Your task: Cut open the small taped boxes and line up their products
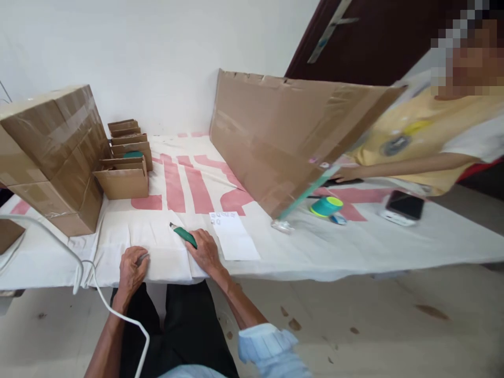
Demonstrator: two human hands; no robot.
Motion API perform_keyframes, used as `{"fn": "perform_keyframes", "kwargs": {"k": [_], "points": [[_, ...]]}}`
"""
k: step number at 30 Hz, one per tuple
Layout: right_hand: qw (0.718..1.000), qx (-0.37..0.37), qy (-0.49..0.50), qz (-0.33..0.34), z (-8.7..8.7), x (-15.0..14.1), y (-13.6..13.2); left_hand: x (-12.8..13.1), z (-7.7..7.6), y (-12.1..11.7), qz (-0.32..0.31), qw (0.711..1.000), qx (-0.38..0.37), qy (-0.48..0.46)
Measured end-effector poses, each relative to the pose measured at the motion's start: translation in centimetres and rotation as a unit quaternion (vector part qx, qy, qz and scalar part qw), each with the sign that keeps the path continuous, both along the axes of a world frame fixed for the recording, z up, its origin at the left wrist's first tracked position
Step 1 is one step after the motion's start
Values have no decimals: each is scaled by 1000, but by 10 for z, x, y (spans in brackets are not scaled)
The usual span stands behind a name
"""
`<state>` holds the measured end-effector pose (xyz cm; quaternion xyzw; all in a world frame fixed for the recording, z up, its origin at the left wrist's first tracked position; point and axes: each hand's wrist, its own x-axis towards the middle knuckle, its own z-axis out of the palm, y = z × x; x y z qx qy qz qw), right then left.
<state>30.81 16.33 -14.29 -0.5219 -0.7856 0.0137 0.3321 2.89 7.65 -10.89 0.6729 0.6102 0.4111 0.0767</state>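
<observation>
- Green tool: clamped in right hand, dark tip toward ten o'clock, over white tablecloth.
- Left hand: nine o'clock of the right, apart from it, fingers curled; cannot tell if gripping.
- Marked paper: two o'clock, just beside right hand.
- Cardboard sheet: one o'clock, tilted.

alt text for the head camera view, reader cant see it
A person's right hand holds a green tool beside a white paper sheet; the left hand is at the edge of a cloth-covered table. Cardboard boxes stand left, a large cardboard panel ahead, a co-worker right.
</observation>
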Motion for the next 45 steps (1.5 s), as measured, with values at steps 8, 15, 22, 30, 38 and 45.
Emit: {"fn": "perform_keyframes", "kwargs": {"k": [8,15,22,30,38,45], "points": [[999,0,33,12,-3,1,-9,4,6,-10,14,1000,22,-9],[997,-66,40,17,10,4,-13,4,10,-5,29,999,11,10],[994,-85,50,46,17,9,-11,12,14,-1,11,999,25,29],[995,-71,62,28,15,9,-5,15,7,6,-21,999,44,22],[995,-47,77,32,10,8,-3,17,2,5,-17,997,58,55],[995,-18,84,60,0,9,-1,18,-1,-2,5,995,45,84]]}}
